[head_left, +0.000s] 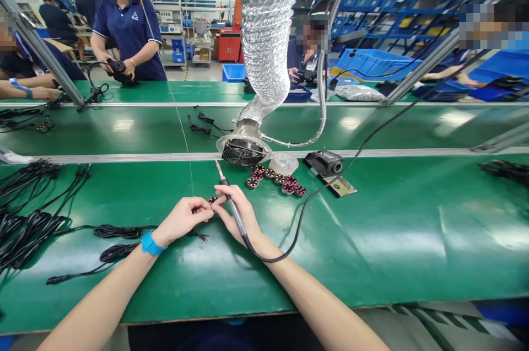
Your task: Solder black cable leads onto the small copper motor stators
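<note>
My left hand (185,217), with a blue band at the wrist, is closed in a pinch at a small round motor stator (212,200), mostly hidden behind the fingertips. My right hand (238,213) is wrapped around a soldering iron (233,209), its tip pointing up and away from the stator. Thumb and fingertips of this hand also reach the stator's side. Just beyond, several similar stators with red or copper-coloured windings (288,188) lie in a cluster. Below my left hand, the bare end of a black cable (200,236) lies on the green bench.
A fume duct with a fan guard (243,152) hangs ahead, beside a tape roll (284,164) and a soldering-iron stand (326,163). The iron's cord (303,210) arcs right. Black cable bundles (31,230) cover the left. Across the bench, co-workers handle black parts.
</note>
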